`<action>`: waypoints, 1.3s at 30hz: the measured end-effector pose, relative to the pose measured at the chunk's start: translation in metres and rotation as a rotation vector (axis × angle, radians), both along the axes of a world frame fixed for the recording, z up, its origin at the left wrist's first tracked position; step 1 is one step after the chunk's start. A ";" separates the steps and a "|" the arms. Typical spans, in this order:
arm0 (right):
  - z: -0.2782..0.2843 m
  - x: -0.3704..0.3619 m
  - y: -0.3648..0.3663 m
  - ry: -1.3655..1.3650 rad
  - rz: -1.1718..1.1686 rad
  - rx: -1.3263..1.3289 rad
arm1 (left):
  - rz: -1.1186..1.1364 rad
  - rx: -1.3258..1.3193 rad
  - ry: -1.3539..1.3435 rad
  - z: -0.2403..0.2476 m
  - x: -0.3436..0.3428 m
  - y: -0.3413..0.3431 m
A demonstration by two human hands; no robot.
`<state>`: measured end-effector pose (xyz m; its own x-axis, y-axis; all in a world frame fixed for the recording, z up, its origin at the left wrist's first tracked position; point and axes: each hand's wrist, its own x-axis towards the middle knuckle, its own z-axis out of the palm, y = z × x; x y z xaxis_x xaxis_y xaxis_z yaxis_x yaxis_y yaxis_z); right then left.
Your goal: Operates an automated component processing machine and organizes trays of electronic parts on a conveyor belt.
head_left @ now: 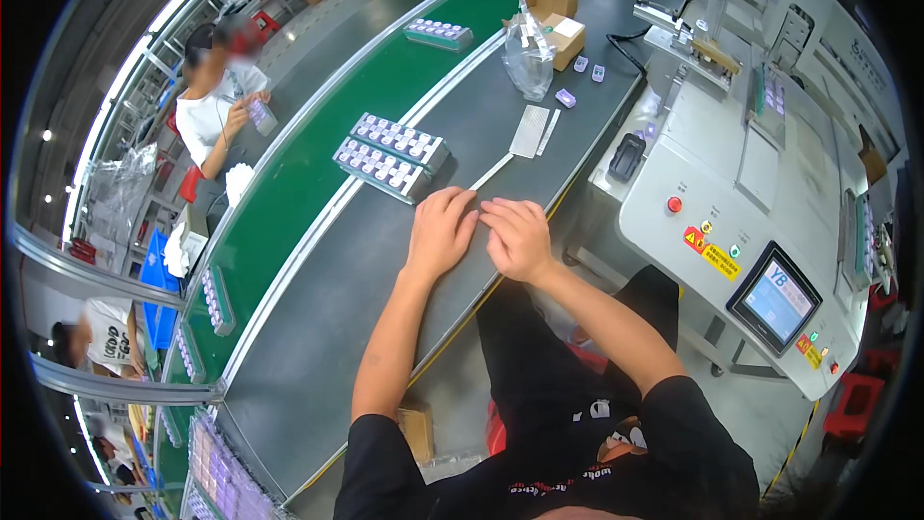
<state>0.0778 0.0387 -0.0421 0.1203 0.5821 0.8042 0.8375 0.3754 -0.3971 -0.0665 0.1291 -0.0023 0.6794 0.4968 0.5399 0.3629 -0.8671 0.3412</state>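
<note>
My left hand (441,234) rests at the bench's near edge with its fingers closed. At its fingertips is the near end of a thin white strip (493,171), which runs up to a pale rectangular sheet (529,131). Close beside it, my right hand (518,239) has bent, closed fingers pointing toward the left hand; whatever it holds is hidden. A second narrow strip (549,132) lies right of the sheet. Just beyond my left hand stands a grey-green tray (423,183) with rows of small white-and-purple parts, partly over the green conveyor.
An open cardboard box (566,39), a clear plastic bag (529,58) and a few loose purple parts (566,98) lie farther up the bench. To the right stands a white machine (664,169) with a screen (775,299). Beyond the green conveyor (318,159), a co-worker (207,101) handles something.
</note>
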 end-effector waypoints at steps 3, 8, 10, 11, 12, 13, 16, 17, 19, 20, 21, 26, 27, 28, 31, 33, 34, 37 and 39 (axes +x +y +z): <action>0.001 -0.003 0.001 0.015 0.004 0.007 | 0.028 0.014 0.021 0.000 -0.004 0.001; 0.003 -0.002 0.004 0.032 0.010 0.003 | 0.034 0.003 0.037 0.001 -0.005 0.001; 0.008 0.009 0.008 0.064 0.048 -0.061 | 0.033 0.008 0.045 0.002 -0.006 0.001; 0.011 0.019 0.012 0.096 0.087 -0.125 | 0.035 0.008 0.045 0.002 -0.006 0.001; 0.016 0.030 0.017 0.032 -0.003 -0.088 | 0.035 0.006 0.036 0.003 -0.006 0.001; 0.019 0.044 0.023 0.000 -0.073 -0.092 | 0.030 0.006 0.026 0.003 -0.005 0.001; 0.016 0.075 0.035 -0.058 -0.247 -0.119 | 0.022 -0.001 0.031 0.004 -0.001 0.001; 0.010 0.079 0.036 -0.085 -0.238 -0.173 | 0.020 0.000 0.031 0.004 0.000 0.000; 0.007 0.076 0.036 -0.067 -0.225 -0.163 | 0.017 0.022 0.014 0.003 -0.001 0.001; 0.006 0.075 0.036 -0.050 -0.214 -0.154 | 0.018 0.021 0.014 0.002 -0.001 0.003; 0.006 0.075 0.035 -0.049 -0.209 -0.156 | -0.002 0.007 0.010 0.002 -0.002 0.004; 0.007 0.077 0.032 -0.015 -0.091 -0.116 | -0.026 0.010 -0.018 0.002 0.000 0.004; 0.007 0.077 0.032 -0.014 -0.088 -0.120 | -0.014 0.009 -0.023 0.003 0.002 0.003; 0.007 0.078 0.032 -0.032 -0.047 -0.091 | -0.001 0.007 -0.028 0.003 0.003 0.001; 0.012 0.071 0.031 -0.086 0.037 -0.063 | 0.021 0.003 -0.033 0.003 0.004 0.001; 0.017 0.066 0.030 -0.123 0.080 -0.065 | 0.039 0.005 -0.027 0.003 0.002 0.000; 0.018 0.064 0.030 -0.144 0.134 -0.091 | 0.049 0.010 -0.023 0.002 0.002 0.000; 0.022 0.055 0.031 -0.177 0.205 -0.110 | 0.109 0.001 0.014 -0.001 0.002 0.000; 0.024 0.054 0.032 -0.188 0.222 -0.103 | 0.177 0.003 0.018 -0.003 0.000 0.000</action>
<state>0.1313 0.0708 -0.0183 -0.1644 0.6570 0.7358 0.8020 0.5232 -0.2880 -0.0666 0.1291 -0.0056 0.5910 0.6080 0.5301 0.5163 -0.7901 0.3306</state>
